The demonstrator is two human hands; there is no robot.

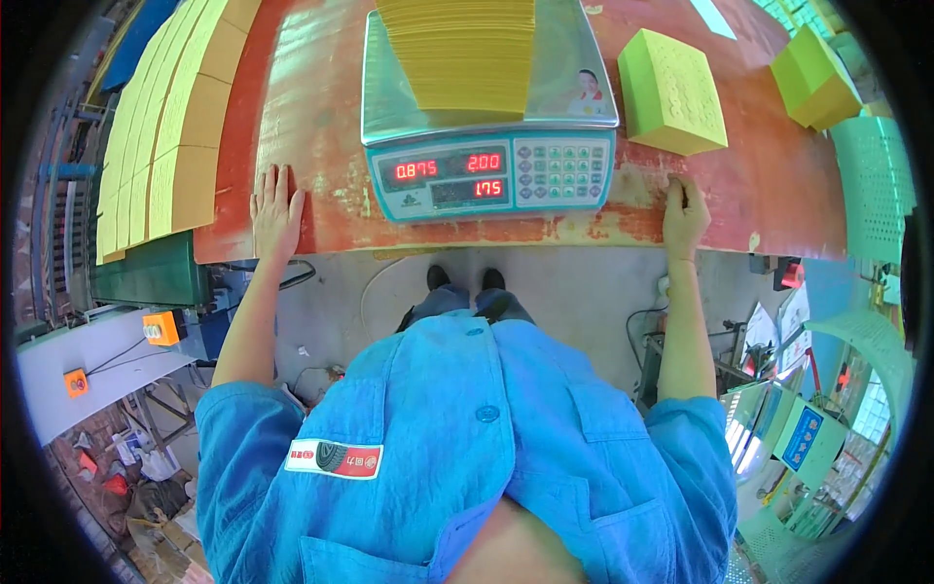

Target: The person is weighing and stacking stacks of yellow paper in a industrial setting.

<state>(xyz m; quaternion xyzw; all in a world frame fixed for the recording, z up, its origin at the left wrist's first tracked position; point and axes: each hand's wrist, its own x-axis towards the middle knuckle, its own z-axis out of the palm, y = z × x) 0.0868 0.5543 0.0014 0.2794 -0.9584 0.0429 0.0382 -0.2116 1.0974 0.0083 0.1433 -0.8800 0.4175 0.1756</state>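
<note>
1. Head view: the yellow paper stack stands on the digital weighing scale, toward 12 o'clock on its pan; best left untouched while the display settles.
2. Left hand, 8 o'clock of the scale, lies flat, fingers extended, on the desk: rightly off the pan.
3. Right hand, 4 o'clock, curls loosely; I can't tell whether it pinches anything. Avoid nudging the yellow block at 3 o'clock.

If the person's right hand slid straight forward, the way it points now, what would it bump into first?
Probably the yellow block to the right of the scale: it sits just beyond the right hand's knuckles, though the exact gap is hard to judge.
</note>
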